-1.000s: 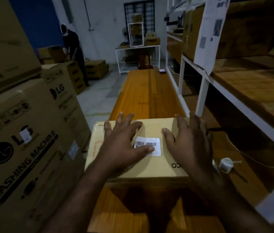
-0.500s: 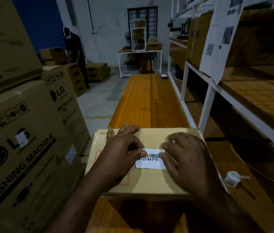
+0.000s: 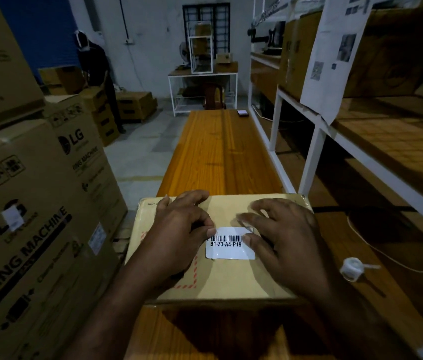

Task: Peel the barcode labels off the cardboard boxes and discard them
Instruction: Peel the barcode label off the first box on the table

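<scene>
**Hands at barcode label (image 3: 231,249), cardboard box (image 3: 231,279) on bench (image 3: 220,157)**

Label is stuck on the box's top face. Left hand (image 3: 179,229) presses on the box, thumb tip touching the label's left edge. Right hand (image 3: 285,237) has thumb and forefinger at the label's top-right corner; can't tell if pinching.

Flat tan cardboard box (image 3: 231,279) lies before me on near end of wooden bench (image 3: 220,152), broad face up, red dashed marking at left. White barcode label (image 3: 231,249), printed B1-Z3-A4-P19, stuck near centre of top face, lower edge flat, text reading toward me.
</scene>
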Available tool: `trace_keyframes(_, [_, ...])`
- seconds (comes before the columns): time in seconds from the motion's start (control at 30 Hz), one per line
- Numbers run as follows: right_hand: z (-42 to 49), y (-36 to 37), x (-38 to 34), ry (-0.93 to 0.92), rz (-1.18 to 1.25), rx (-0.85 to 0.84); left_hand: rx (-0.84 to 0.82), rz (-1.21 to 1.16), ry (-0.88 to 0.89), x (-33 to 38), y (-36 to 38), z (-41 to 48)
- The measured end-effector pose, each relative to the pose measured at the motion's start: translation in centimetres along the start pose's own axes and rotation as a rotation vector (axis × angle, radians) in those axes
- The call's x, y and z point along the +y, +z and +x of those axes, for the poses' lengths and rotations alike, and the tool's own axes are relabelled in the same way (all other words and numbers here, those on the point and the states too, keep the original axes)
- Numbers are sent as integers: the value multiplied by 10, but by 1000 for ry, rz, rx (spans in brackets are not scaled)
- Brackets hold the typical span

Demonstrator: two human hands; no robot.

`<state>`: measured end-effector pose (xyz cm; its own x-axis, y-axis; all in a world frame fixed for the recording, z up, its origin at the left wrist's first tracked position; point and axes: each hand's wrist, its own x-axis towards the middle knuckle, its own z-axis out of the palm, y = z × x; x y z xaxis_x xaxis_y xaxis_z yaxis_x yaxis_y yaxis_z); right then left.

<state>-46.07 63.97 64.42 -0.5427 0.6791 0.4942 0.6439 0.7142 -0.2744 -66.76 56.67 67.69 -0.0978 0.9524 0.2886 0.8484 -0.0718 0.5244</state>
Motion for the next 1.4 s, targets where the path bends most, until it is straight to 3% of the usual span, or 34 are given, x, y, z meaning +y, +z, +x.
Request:
trace_keyframes(0.23, [1,7,-22,52,62,-35,12,55,20,-3,3,-2])
trace_keyframes(0.43, [2,11,-17,86,132,82,15,24,29,-4,2,-2])
trace_keyframes(0.77, [0,11,-17,-6,242,144,-25,51,79,-4,1,-8])
trace_keyframes(0.97, [-6,2,-11,46,304,57,-16,7,75,-5,2,-8])
trace_keyframes(1.17, [-9,-1,-9,23,314,53,-58,33,49,-3,-1,-4])
trace_keyframes(1.3, [-7,1,-10,20,290,53,-223,84,57,4,-3,-2])
trace_keyframes(1.4, [-10,0,-12,-14,342,70,-227,98,66,14,-2,0])
